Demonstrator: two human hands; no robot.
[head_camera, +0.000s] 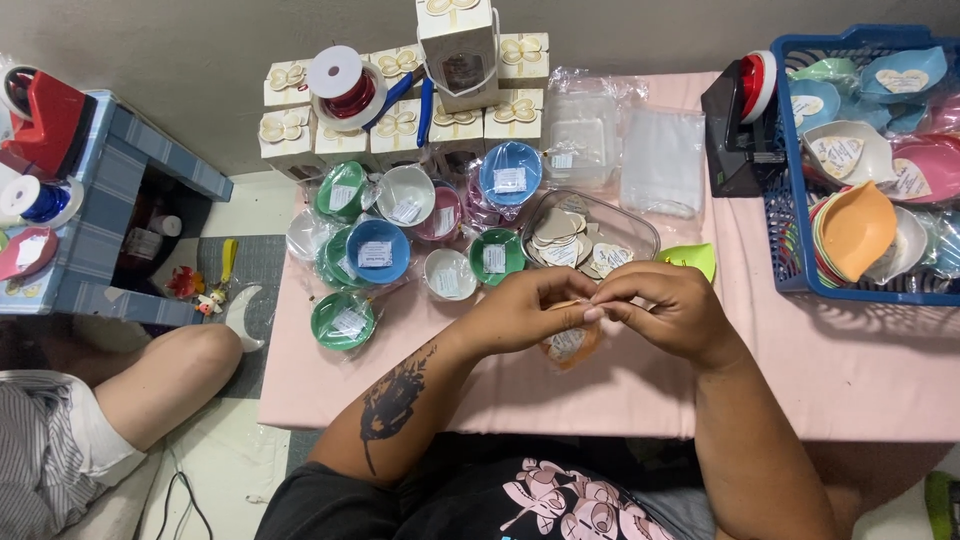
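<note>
**Both hands pinch an orange dish over the pink desk**

The left hand (515, 312) meets the right hand (668, 305) fingertip to fingertip, each grip narrow and closed on a small orange dish (570, 345) with a heart-shaped label, which hangs just below the fingers, seemingly so the thumbs can work its top edge. Left of the grip lie wrapped dishes (376, 252); just beyond it, a clear tray of labels (640, 235); far right, a blue basket (785, 240).

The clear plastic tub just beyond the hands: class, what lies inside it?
Inside the clear plastic tub lie heart-shaped paper tags, cream and tan, loosely piled. How many are stacked underneath cannot be seen, and both hands, left hand and right hand, cover its near edge.
</note>
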